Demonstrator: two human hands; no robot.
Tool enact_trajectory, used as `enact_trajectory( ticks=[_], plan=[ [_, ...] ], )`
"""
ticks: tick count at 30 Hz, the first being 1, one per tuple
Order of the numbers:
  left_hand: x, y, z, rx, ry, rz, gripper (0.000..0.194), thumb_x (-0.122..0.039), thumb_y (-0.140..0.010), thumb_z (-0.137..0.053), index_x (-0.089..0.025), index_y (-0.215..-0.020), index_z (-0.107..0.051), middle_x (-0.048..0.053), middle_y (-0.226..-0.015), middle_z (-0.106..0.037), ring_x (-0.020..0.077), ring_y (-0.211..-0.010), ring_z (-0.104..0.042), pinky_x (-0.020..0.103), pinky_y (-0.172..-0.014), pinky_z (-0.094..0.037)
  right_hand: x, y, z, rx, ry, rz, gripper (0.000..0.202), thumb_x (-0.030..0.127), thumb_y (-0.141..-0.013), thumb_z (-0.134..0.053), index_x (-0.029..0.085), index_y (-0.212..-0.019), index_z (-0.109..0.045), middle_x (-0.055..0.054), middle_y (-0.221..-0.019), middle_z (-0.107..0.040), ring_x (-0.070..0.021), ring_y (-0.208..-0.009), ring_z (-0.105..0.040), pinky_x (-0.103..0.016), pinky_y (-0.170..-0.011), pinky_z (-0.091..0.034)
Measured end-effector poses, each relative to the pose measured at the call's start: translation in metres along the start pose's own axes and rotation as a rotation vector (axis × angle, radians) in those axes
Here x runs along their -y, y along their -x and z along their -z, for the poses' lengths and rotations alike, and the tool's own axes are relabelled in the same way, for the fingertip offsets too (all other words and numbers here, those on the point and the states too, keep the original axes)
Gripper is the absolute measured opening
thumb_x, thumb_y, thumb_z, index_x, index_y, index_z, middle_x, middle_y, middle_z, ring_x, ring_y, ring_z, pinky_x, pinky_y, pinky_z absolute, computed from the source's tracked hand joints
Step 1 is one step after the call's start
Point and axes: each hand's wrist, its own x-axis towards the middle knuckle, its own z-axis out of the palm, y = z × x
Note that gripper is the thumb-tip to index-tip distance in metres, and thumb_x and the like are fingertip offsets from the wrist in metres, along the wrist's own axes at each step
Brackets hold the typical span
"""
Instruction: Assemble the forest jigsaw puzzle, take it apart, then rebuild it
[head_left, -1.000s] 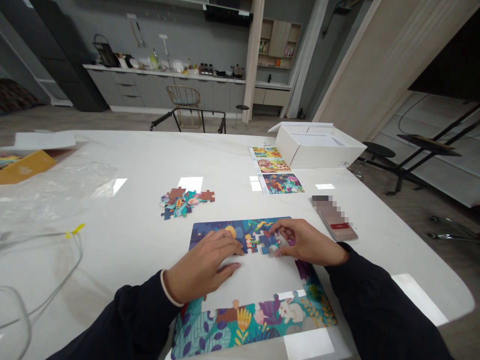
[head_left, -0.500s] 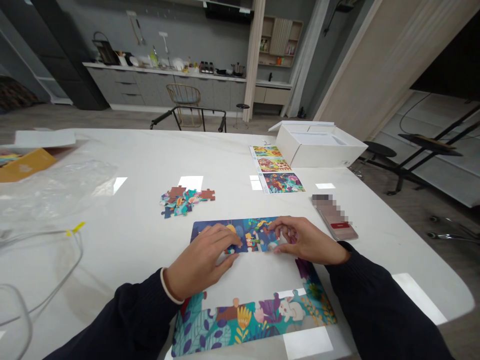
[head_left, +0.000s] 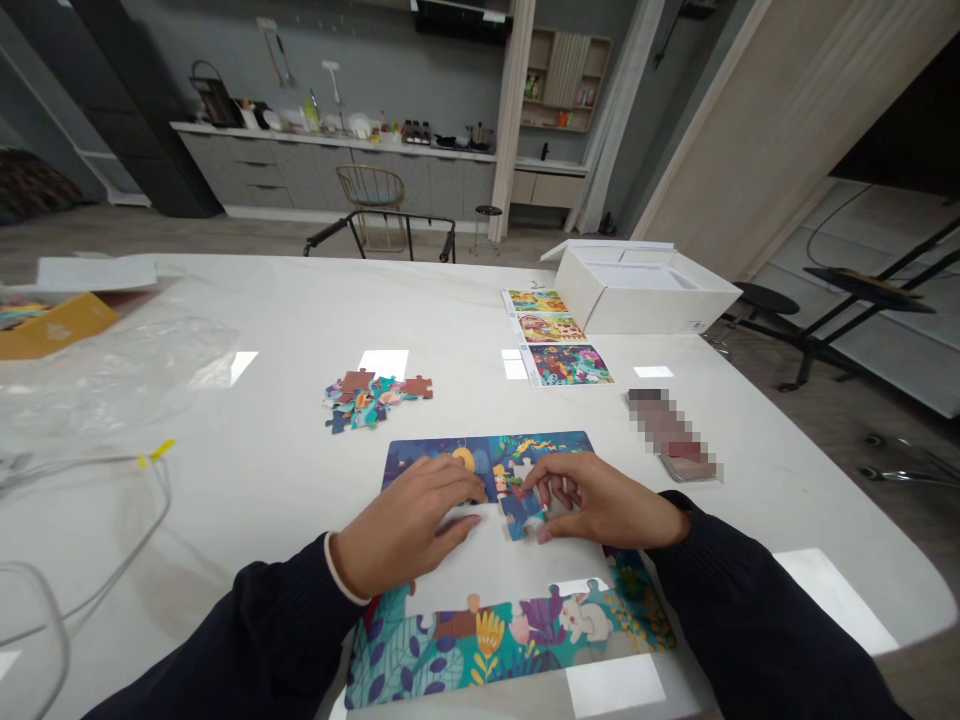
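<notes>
A jigsaw puzzle [head_left: 420, 650] lies on the white table, its border joined and its middle showing bare tabletop. My right hand [head_left: 592, 498] pinches a blue puzzle piece [head_left: 521, 517] just below the upper border, with thumb and fingers at the piece's right side. My left hand [head_left: 416, 515] rests over the upper left part of the puzzle, fingers stretched and thumb apart, nothing seen in it. Its fingers cover part of the border there. A heap of loose puzzle pieces [head_left: 367, 398] lies beyond the puzzle, to the left.
A picture sheet [head_left: 570, 365] lies before an opened white box [head_left: 645, 290] at the back right. A phone [head_left: 679, 450] is right of the puzzle. At left are clear plastic wrapping [head_left: 135, 370], a yellow box [head_left: 60, 325] and a white cable [head_left: 161, 510].
My right hand has drawn the blue puzzle piece down from the upper border toward the bare middle. My left hand has stayed nearly in place.
</notes>
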Motion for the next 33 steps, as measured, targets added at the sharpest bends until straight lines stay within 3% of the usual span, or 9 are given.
enact_trajectory(
  ticks=[8, 18, 28, 33],
  plan=[
    [-0.004, -0.002, 0.004, 0.089, 0.025, -0.039, 0.024, -0.021, -0.099, -0.06, -0.025, -0.122, -0.068, 0.007, -0.122, -0.071, 0.0272, -0.119, -0.061, 0.047, -0.108, -0.045, -0.006, -0.002, -0.012, 0.05, 0.017, 0.033, 0.044, 0.046, -0.072, -0.091, 0.021, -0.102, -0.069, 0.001, -0.081, -0.068, -0.0147, -0.066, -0.057, -0.027, -0.06, -0.045],
    [-0.004, -0.001, 0.005, 0.155, 0.001, -0.039, 0.033, -0.023, -0.097, -0.065, -0.034, -0.127, -0.071, 0.007, -0.13, -0.063, 0.0299, -0.124, -0.056, 0.047, -0.105, -0.046, -0.001, -0.006, -0.018, 0.051, 0.229, 0.047, 0.047, 0.042, -0.071, -0.093, 0.019, -0.104, -0.068, 0.002, -0.081, -0.063, -0.016, -0.072, -0.06, -0.027, -0.066, -0.043],
    [-0.005, -0.001, 0.005, 0.185, 0.0, -0.006, 0.029, -0.025, -0.097, -0.064, -0.03, -0.124, -0.071, 0.008, -0.132, -0.062, 0.0307, -0.127, -0.054, 0.048, -0.108, -0.043, -0.001, -0.007, -0.017, 0.082, 0.373, 0.07, 0.055, 0.053, -0.071, -0.091, 0.018, -0.11, -0.074, 0.0, -0.08, -0.064, -0.0171, -0.071, -0.061, -0.028, -0.067, -0.042],
    [-0.005, -0.001, 0.006, 0.181, -0.011, -0.013, 0.028, -0.025, -0.098, -0.062, -0.029, -0.124, -0.071, 0.008, -0.133, -0.062, 0.0312, -0.127, -0.053, 0.048, -0.107, -0.042, 0.0, -0.006, -0.016, 0.094, 0.4, 0.147, 0.053, 0.052, -0.077, -0.087, 0.018, -0.116, -0.076, -0.002, -0.082, -0.066, -0.0188, -0.076, -0.063, -0.029, -0.071, -0.044]
  ],
)
